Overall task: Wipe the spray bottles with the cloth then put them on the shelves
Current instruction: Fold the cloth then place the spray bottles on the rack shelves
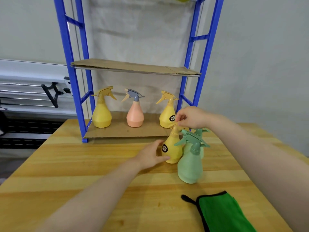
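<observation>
While your left hand (151, 154) curled its fingers around the yellow bottle (172, 148) on the surface (83, 164), your right hand (192, 117) pinched its sprayer head.

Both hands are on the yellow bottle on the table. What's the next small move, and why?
Probably lift the yellow bottle clear of the two green bottles crowding it. The left hand holds its body, the right hand pinches its sprayer top, and the green cloth lies untouched near the table edge, so wiping comes next.
</observation>
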Tool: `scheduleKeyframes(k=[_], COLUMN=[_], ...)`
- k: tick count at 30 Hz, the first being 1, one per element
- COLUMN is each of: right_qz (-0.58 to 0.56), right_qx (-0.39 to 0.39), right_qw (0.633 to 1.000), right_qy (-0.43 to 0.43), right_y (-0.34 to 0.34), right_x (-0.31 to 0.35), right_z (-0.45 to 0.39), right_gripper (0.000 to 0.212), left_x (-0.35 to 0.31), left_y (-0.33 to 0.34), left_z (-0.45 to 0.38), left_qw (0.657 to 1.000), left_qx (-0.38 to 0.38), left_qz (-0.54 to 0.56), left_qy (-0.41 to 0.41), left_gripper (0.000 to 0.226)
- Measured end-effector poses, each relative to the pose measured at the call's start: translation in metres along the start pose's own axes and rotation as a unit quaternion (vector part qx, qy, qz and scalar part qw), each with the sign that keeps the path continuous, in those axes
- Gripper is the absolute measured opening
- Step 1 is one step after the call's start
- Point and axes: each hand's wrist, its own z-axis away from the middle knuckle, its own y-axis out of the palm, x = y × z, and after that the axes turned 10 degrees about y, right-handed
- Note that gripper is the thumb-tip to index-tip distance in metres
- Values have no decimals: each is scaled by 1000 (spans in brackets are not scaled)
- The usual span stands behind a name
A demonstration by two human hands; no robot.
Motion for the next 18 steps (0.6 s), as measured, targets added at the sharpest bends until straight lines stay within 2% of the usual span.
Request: scheduleKeyframes(k=[4,8,12,18], right_qz=[4,-46,-105,-209], right_qx=[-47,-83,-108,-146], right_qw=[999,995,988,967], right_qy=[-10,-15,-25,-12], right_y=[2,-7,-19,-24], right_x=[8,18,33,61], right_z=[4,8,11,12], right_gripper=[14,12,11,28], left_x=[-7,-9,-15,-11], left_y=[7,5,-11,-47], left_z=[3,7,12,40], left_qw=[1000,997,991,979], left_qx=[-24,-61,-116,-177], left_qz=[16,42,69,103], left_qy=[-12,-11,-2,-7], left_gripper=[85,90,83,76])
